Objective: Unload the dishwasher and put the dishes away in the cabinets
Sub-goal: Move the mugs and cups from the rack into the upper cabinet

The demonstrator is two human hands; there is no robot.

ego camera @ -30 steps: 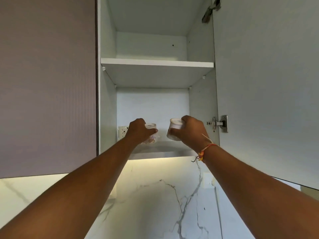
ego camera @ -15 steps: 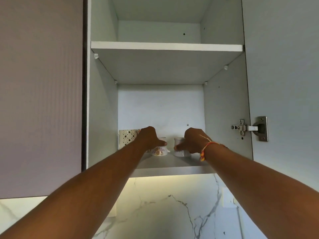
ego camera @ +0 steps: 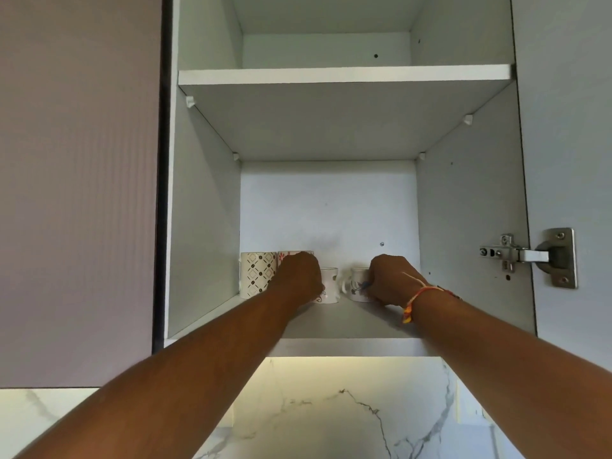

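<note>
**Two small cups held on the lower cabinet shelf**

The fingers of the left hand [ego camera: 299,276] curl round the left side of the scroll-motif cup [ego camera: 329,287], a small white piece. The back of the hand faces the camera and hides the fingertips. The fingers of the right hand [ego camera: 392,281] curl round the right side of the floral cup [ego camera: 357,283], also small and white, whose handle points left toward the other cup.

Both cups stand upright on the lower shelf [ego camera: 347,321], toward its far wall, just beside each other with a narrow gap between them. Left of the left hand, in the far left corner, stands a taller diamond-pattern mug [ego camera: 257,274]. Touching its right side is a red-print mug [ego camera: 288,255], largely hidden behind the hand.

A braided orange-and-yellow wristband [ego camera: 418,301] circles the right wrist. Both forearms reach up into the cabinet from the near edge of the view.

Above the cups runs the upper shelf [ego camera: 344,75]. The open door [ego camera: 569,127] hangs at the right on a metal hinge [ego camera: 526,256], and a closed ribbed door [ego camera: 79,160] covers the neighbouring unit at the left. Below the cabinet, a lit marble wall [ego camera: 331,422] shows grey veining.
</note>
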